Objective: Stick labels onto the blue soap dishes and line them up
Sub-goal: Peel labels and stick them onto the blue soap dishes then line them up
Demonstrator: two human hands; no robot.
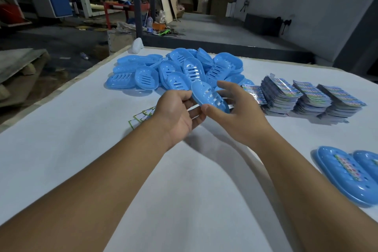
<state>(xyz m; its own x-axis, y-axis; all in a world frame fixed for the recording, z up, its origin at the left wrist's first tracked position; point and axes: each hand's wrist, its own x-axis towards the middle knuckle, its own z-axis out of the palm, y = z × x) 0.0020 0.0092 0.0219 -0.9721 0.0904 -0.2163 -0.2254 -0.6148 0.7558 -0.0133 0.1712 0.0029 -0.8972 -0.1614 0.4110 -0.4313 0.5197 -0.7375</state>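
Nearest, at the right edge of the white-covered table [81, 149]: two finished blue plastic soap dishes [347, 174], overlapping, each with a colourful label strip down its middle. The start of the line, by my reading.

Mid-table, both forearms reach forward. Left hand [176, 116] is palm-up, fingers curled round the near-left edge of one blue slotted oval soap dish [210, 96], held tilted above the table. Its grip is clamped on the dish. Right hand [235, 112]: thumb presses the dish's lower end, fingers spread and fairly straight past its far side, apparently not touching. No label visible on this dish.

Just behind the left wrist: a few loose green-edged label cards [141, 115] flat on the table, partly hidden.

Further right: four tall stacks of printed label sheets [306, 98], close together.

Far: a loose heap of unlabelled blue soap dishes [173, 69], overlapping at all angles.

Risks, as judged:
- Dish rests mostly on the left grip; if the right hand goes for a label, it may tip or slip.
- Slots interrupt the surface, so a label could go on crooked or bridge the gaps.
- A reach to the stacks could topple them.
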